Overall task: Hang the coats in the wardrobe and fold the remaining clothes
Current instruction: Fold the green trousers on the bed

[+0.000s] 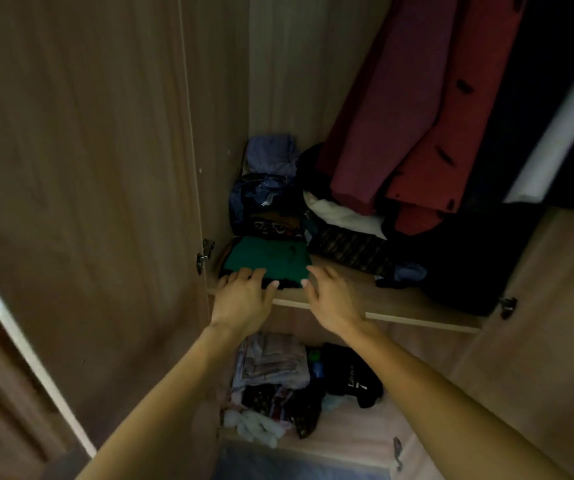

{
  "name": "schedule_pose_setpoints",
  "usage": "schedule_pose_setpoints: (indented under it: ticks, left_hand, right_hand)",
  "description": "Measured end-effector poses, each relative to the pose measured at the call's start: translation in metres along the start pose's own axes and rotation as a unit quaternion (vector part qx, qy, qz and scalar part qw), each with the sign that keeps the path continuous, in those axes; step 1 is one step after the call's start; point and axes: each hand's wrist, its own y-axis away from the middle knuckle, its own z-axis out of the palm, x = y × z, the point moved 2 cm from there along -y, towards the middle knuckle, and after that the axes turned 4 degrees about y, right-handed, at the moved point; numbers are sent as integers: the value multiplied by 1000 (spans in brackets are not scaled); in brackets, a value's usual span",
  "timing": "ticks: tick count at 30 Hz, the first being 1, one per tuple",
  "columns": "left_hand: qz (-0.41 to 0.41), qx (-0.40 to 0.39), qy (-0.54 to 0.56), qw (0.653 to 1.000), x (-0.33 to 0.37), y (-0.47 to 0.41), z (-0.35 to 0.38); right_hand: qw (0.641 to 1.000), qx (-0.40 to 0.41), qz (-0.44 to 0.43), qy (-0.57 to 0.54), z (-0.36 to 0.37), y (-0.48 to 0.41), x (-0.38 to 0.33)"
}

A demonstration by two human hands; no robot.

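A folded green garment (271, 258) lies on top of a dark folded piece at the front left of the wardrobe shelf (417, 306). My left hand (244, 296) rests on its near edge with straight fingers. Just right of it, my right hand (330, 296) hovers with its fingers spread, its fingertips at the garment's right corner. Red coats (417, 133) and a dark coat (538, 116) hang at the right inside the wardrobe.
Behind the green garment sit more piles of folded and bundled clothes (264, 202). A dark heap (458, 265) lies under the coats. On the lower shelf lie folded clothes (271, 362) and a black item (351, 375). The open left door (88, 202) stands close.
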Motion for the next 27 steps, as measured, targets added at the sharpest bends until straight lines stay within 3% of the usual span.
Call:
schedule_pose_setpoints:
  ticks: [8,16,23,27]
  left_hand:
    - [18,-60,19,998,53,109,-6]
    - [66,-47,76,994,141,242,-8]
    - [173,-122,132,968,218,330,8]
    - [254,-182,181,932,262,379,34]
  right_hand:
    - [999,22,24,-19,-54,102,-7]
    - [998,36,61,0,-114,272,21]
    - [983,78,165,23,-148,426,52]
    - [957,98,267,56,-167,515,61]
